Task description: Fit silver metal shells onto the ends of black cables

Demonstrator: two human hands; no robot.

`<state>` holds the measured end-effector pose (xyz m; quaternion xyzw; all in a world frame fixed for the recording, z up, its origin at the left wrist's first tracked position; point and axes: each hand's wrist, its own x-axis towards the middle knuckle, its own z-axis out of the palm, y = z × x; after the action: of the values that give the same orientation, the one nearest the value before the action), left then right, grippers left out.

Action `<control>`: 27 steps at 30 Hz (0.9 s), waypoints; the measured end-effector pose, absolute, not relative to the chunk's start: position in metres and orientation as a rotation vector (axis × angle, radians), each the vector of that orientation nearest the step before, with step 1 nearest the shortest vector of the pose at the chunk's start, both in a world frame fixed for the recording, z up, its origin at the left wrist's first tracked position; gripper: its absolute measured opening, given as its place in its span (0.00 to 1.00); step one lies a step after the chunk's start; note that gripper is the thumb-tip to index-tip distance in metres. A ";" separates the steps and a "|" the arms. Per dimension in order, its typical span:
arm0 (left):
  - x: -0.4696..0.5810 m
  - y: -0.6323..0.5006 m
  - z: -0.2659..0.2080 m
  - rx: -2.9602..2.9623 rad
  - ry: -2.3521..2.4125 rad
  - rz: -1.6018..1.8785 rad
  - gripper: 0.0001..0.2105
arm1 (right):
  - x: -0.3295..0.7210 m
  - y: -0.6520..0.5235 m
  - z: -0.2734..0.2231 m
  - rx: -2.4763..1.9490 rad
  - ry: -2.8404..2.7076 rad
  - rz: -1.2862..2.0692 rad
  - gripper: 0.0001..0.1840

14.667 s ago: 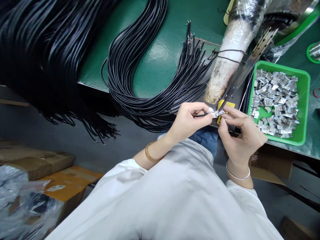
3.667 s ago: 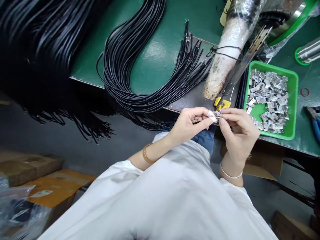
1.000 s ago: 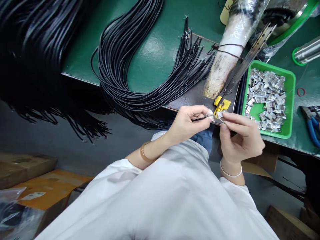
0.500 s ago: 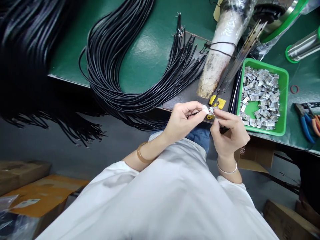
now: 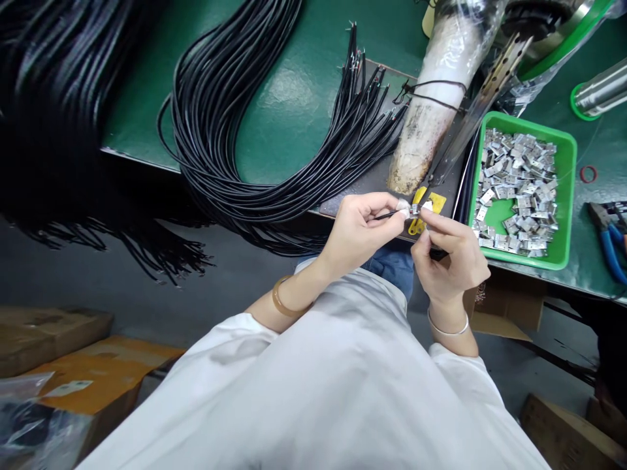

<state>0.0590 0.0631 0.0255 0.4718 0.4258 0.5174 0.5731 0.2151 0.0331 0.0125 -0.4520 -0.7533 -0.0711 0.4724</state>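
Note:
A black cable (image 5: 383, 216) is pinched between the thumb and fingers of my left hand (image 5: 355, 227), which has white wrapping on a fingertip. At the cable's tip sits a small silver metal piece (image 5: 414, 210). My right hand (image 5: 451, 256) meets it from the other side, its index fingertip close against the piece and its thumb and other fingers curled together. What those curled fingers hold is too small to make out. Just behind the fingertips lies a yellow part (image 5: 435, 201) on a dark plate (image 5: 365, 186).
A thick bundle of black cables (image 5: 210, 156) curves over the green table (image 5: 279, 98); another bundle (image 5: 59, 130) hangs off the left edge. A green tray (image 5: 563, 196) of metal pieces stands right, beyond a wrapped white column (image 5: 431, 111). Pliers (image 5: 610, 241) lie far right.
The view has shifted slightly. More of the black cable shows at my left fingertips, and the right index finger has turned a little against the metal piece.

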 end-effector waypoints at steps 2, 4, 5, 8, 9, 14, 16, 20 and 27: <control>0.059 0.063 0.027 1.113 1.012 1.205 0.07 | 0.215 0.034 0.013 -1.120 -1.847 -0.183 0.11; 0.060 0.062 0.028 1.134 1.030 1.206 0.07 | 0.215 0.034 0.015 -1.137 -1.852 -0.189 0.10; 0.060 0.062 0.029 1.143 1.036 1.210 0.07 | 0.215 0.034 0.016 -1.138 -1.854 -0.191 0.09; 0.060 0.061 0.029 1.145 1.043 1.222 0.06 | 0.214 0.033 0.016 -1.118 -1.848 -0.193 0.10; 0.060 0.062 0.028 1.139 1.042 1.221 0.06 | 0.214 0.033 0.016 -1.104 -1.844 -0.192 0.10; 0.058 0.062 0.025 1.146 1.034 1.165 0.06 | 0.217 0.032 0.013 -1.032 -1.858 -0.159 0.12; 0.056 0.061 0.025 1.143 1.033 1.149 0.07 | 0.218 0.031 0.014 -1.021 -1.850 -0.113 0.12; 0.055 0.058 0.025 1.154 0.999 1.128 0.08 | 0.216 0.028 0.021 -1.120 -1.767 0.051 0.11; 0.057 0.061 0.020 1.171 1.034 1.164 0.06 | 0.213 0.028 0.026 -1.245 -1.741 0.129 0.08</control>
<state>0.0568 0.0612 0.0204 0.4973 0.4390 0.4942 0.5619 0.2129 0.0278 0.0256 -0.5100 -0.7129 0.0528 0.4783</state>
